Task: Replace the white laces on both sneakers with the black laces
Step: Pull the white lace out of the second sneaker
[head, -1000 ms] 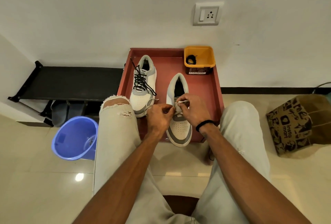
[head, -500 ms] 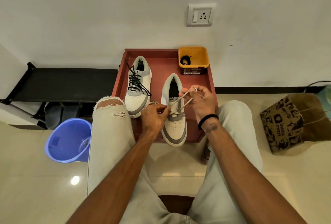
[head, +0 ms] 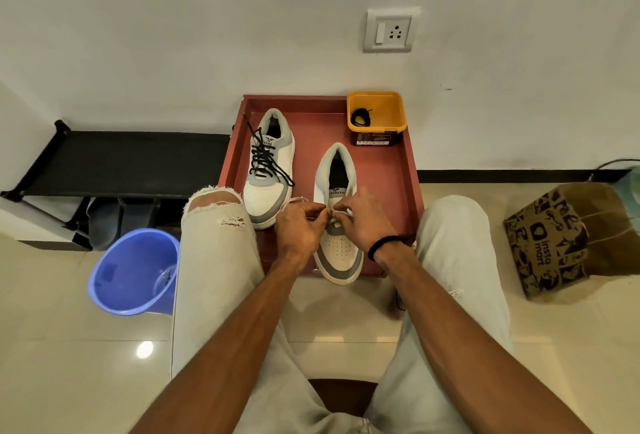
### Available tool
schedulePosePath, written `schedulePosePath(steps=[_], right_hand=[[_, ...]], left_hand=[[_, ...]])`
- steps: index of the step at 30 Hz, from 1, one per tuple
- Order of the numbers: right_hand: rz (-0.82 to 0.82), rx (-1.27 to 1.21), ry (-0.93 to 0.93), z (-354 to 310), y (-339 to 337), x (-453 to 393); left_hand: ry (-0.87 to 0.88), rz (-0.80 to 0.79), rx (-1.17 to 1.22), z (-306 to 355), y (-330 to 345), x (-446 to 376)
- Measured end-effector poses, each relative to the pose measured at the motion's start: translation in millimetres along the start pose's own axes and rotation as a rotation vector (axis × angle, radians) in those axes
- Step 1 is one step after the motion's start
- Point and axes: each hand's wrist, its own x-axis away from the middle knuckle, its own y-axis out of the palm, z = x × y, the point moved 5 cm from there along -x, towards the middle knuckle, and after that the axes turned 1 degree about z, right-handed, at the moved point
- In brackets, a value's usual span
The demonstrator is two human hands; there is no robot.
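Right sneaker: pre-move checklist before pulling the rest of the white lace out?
1. Left hand pinches the white lace: ok.
2. Right hand grips the lace over the right sneaker: ok.
3. How many eyelets are still threaded: cannot tell, hands cover them.
4. Spare black lace waits in the yellow tub: ok.
5. Left sneaker already has black laces: ok.
6. Right sneaker sits fully in the red tray: not ok, toe overhangs the near edge.

2 sneakers (head: 268, 170) sit side by side in a tray (head: 408, 170), a tub (head: 376, 111) behind them.
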Motion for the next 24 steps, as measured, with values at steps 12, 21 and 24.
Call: schedulePosePath(steps=[12,21,24], right_hand=[[0.228,-0.494,0.205,20.5,-21.7,-4.7],[0.259,-1.349,0.439,17.5,-20.9,-2.4],[0.296,-1.285,0.475,23.0,-22.9,-2.2]], left_hand=[[-0.015,0.003,0.011,-2.0,1.2,-0.5],[-0.009,-0.003,0.013,-2.4,1.4,-0.9],[-0.02,-0.002,0.014,-2.1,2.1,-0.7]])
